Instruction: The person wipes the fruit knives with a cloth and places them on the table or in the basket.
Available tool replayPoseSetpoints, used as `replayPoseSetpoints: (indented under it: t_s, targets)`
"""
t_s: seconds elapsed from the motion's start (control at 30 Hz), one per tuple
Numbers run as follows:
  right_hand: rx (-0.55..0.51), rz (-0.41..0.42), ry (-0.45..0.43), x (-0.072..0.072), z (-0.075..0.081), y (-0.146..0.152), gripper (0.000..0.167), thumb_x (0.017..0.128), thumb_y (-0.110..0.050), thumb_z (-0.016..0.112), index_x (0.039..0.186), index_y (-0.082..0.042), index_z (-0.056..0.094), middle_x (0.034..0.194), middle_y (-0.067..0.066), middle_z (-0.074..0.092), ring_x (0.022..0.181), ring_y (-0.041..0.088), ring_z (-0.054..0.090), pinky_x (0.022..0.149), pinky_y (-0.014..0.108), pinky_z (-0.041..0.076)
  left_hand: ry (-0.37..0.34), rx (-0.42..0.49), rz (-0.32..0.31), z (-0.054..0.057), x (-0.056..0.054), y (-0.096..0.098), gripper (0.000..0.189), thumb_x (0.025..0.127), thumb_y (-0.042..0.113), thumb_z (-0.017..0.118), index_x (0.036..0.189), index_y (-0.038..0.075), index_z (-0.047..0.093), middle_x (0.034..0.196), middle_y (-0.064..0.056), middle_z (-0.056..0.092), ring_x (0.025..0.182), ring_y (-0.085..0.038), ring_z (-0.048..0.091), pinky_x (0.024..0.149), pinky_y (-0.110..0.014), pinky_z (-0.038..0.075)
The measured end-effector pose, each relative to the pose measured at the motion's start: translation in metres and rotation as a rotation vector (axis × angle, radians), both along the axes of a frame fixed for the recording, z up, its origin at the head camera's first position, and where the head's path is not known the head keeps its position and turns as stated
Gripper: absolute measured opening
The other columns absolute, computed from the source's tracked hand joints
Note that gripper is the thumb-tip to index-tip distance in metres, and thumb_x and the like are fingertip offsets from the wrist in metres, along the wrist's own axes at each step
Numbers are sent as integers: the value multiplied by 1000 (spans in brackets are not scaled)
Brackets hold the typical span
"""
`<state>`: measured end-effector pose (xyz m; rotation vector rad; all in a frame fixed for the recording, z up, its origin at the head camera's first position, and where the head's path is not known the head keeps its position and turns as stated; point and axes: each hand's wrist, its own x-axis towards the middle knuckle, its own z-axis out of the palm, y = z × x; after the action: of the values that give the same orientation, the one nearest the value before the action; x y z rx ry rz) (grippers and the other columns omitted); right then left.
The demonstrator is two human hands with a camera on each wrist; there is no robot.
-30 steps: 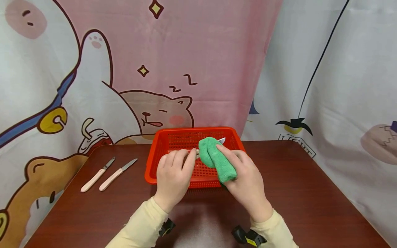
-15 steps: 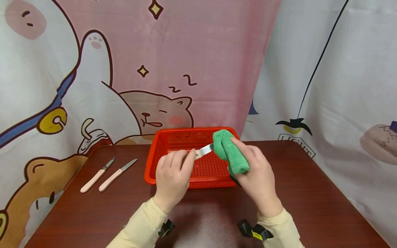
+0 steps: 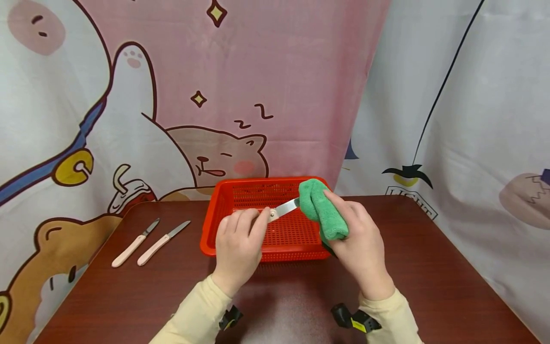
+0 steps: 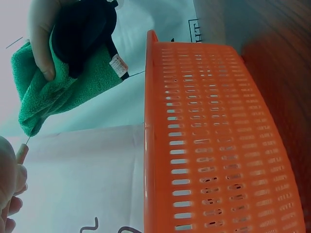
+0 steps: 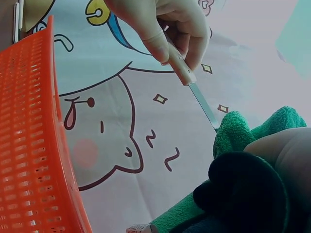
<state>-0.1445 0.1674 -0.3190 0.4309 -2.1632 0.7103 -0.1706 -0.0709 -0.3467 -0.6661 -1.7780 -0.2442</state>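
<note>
My left hand (image 3: 239, 243) grips a small knife (image 3: 285, 207) by its pale handle, the blade pointing right and slightly up over the red basket. A folded green cloth (image 3: 323, 210) covers the blade's tip, and my right hand (image 3: 358, 243) holds that cloth between thumb and fingers. From the right wrist view, the blade (image 5: 203, 108) runs from the handle (image 5: 181, 65) into the cloth (image 5: 233, 133). A dark patch and a small tag (image 4: 118, 65) show on the cloth in the left wrist view.
The red perforated basket (image 3: 209, 239) stands on the brown table (image 3: 275, 306) beneath both hands. Two similar knives lie to the left, an outer knife (image 3: 131, 248) and an inner knife (image 3: 156, 246). A printed curtain (image 3: 301, 86) hangs behind the table.
My right hand and the cloth have slid right along the blade toward its tip, baring more of the metal. My left hand has stayed nearly still with the knife.
</note>
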Motion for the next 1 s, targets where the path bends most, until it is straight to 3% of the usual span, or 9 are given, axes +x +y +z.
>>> replayPoseSetpoints:
  t_s: [0.37,0.7,1.0]
  targets:
    - [-41,-53,-14,0,4,10,82,66,10,80,138,-24,60,110,15,61,95,31,61,70,52,50,-22,26,-44,0,-2,-3,22,100,10,51,112,4,68,95,-13,62,78,-29,59,60,-41,47]
    - [-78,-88,-19,4,10,19,81,66,4,83,138,-23,59,111,16,60,98,32,59,72,52,48,-65,37,-42,-3,-2,-4,22,99,9,52,113,4,68,96,-13,62,80,-30,59,61,-42,48]
    - [-75,0,46,12,12,11,80,66,6,83,137,-22,61,112,12,61,100,26,59,74,45,47,-72,50,-27,-3,-3,-3,20,98,8,55,114,4,67,96,-13,62,79,-30,59,61,-41,47]
